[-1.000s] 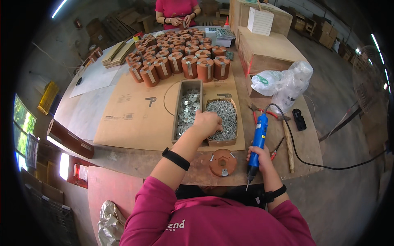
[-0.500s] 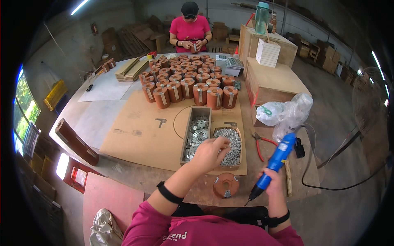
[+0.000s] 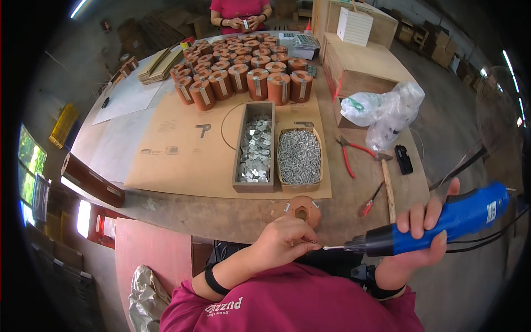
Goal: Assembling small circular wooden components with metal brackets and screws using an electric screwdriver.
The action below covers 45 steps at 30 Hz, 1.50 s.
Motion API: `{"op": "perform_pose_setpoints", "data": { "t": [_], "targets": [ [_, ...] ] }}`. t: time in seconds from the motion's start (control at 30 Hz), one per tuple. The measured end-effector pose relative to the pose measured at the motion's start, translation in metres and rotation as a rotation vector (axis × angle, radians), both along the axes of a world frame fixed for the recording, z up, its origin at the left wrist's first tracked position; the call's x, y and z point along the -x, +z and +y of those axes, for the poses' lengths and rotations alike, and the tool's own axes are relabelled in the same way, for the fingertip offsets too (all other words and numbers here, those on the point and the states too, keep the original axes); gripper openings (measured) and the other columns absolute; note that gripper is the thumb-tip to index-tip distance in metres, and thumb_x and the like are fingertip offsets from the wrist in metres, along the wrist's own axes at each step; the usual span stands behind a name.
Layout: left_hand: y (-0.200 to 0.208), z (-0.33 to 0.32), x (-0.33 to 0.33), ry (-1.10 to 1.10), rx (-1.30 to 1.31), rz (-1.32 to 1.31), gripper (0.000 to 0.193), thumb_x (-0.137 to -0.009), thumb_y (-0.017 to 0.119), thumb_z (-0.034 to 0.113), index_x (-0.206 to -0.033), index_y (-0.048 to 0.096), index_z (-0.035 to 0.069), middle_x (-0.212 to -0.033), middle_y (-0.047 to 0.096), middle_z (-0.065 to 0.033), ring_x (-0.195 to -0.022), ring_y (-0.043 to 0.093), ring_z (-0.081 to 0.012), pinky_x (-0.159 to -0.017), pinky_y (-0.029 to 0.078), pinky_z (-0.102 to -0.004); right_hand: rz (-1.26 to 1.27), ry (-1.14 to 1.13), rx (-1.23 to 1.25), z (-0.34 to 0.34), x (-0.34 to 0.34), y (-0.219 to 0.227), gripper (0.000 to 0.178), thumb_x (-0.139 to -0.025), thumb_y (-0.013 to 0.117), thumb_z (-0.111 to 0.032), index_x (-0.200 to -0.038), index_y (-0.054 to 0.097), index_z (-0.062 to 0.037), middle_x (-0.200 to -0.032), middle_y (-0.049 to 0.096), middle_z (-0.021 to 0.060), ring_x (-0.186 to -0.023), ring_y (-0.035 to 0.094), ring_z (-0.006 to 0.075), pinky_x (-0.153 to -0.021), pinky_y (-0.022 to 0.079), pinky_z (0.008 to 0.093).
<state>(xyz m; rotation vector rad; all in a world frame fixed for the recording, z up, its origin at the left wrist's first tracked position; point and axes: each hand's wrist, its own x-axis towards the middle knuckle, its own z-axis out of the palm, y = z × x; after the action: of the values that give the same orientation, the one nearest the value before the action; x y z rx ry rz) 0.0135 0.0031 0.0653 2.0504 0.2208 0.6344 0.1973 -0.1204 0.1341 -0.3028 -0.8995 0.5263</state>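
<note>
My right hand [image 3: 423,235] is wrapped round a blue electric screwdriver [image 3: 470,209], held level with its bit pointing left. At the bit's tip my left hand [image 3: 282,243] pinches a small metal screw between thumb and fingertips; most of the screw is hidden. Just beyond the left hand, at the table's near edge, stands a round brown cylinder [image 3: 311,209] with a hole in its top and small metal clips at its rim. Farther off are a box of silver screws [image 3: 299,157] and a long box of flat metal plates [image 3: 256,146].
Many brown cylinders [image 3: 257,83] crowd the table's far part, where a co-worker's hands [image 3: 244,23] hold one. On the right lie red-handled pliers [image 3: 347,157], a hammer [image 3: 387,188], a small red screwdriver [image 3: 369,206] and plastic bags [image 3: 387,113]. A long brown tube [image 3: 91,180] lies left.
My left hand has moved from the screw box back to the bit's tip. The electric screwdriver has swung from pointing down to level, and the view has tilted downward.
</note>
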Motion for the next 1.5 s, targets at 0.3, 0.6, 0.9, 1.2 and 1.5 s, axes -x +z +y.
{"op": "perform_pose_setpoints", "data": {
  "t": [0.3,0.6,0.9,1.2,1.5],
  "targets": [
    [-0.014,-0.01,0.003,0.207,0.154,-0.082,0.011,-0.068,0.07,0.007,-0.073,0.061,0.003,-0.066,0.058,-0.0069,-0.058,0.055,-0.0201,-0.054,0.043,-0.0287,-0.103,-0.103,0.082,0.012,0.025,-0.012,0.063,-0.079,0.048,-0.01,-0.131,0.014,-0.0051,-0.082,0.045,0.008,-0.066,0.048,0.0167,-0.063,0.044,0.034],
    [-0.016,-0.008,0.005,0.187,0.076,-0.076,0.013,-0.066,0.071,0.006,-0.073,0.061,0.003,-0.067,0.059,-0.0074,-0.061,0.056,-0.0216,-0.055,0.043,-0.0298,-0.123,-0.083,0.131,0.016,0.029,-0.015,0.065,-0.078,0.05,-0.01,-0.132,0.014,-0.0067,-0.081,0.046,0.0075,-0.064,0.049,0.017,-0.061,0.045,0.0335],
    [-0.018,-0.007,0.001,0.092,-0.064,-0.064,0.012,-0.069,0.065,0.001,-0.081,0.061,0.0,-0.079,0.06,-0.0105,-0.072,0.058,-0.0242,-0.064,0.045,-0.0311,-0.21,-0.097,0.154,0.019,0.028,-0.018,0.067,-0.076,0.053,-0.011,-0.131,0.015,-0.0052,-0.078,0.046,0.0073,-0.06,0.048,0.0166,-0.058,0.045,0.0321],
    [-0.012,-0.014,0.005,0.002,0.282,-0.021,0.008,-0.081,0.057,0.006,-0.084,0.058,-0.001,-0.072,0.055,-0.006,-0.064,0.05,-0.0147,-0.058,0.04,-0.0254,0.091,-0.084,0.187,0.023,0.007,-0.025,0.057,-0.079,0.048,-0.01,-0.128,0.019,-0.0026,-0.079,0.044,0.0067,-0.063,0.046,0.0144,-0.059,0.045,0.0301],
    [-0.007,-0.011,0.006,0.062,0.47,0.004,0.007,-0.084,0.054,0.007,-0.081,0.055,0.0,-0.072,0.053,-0.0034,-0.066,0.048,-0.01,-0.059,0.039,-0.0236,0.122,0.2,0.132,0.022,0.004,-0.025,0.066,-0.078,0.058,-0.019,-0.13,0.019,-0.0088,-0.082,0.042,0.006,-0.077,0.046,0.0163,-0.077,0.047,0.038]
  ]
}}
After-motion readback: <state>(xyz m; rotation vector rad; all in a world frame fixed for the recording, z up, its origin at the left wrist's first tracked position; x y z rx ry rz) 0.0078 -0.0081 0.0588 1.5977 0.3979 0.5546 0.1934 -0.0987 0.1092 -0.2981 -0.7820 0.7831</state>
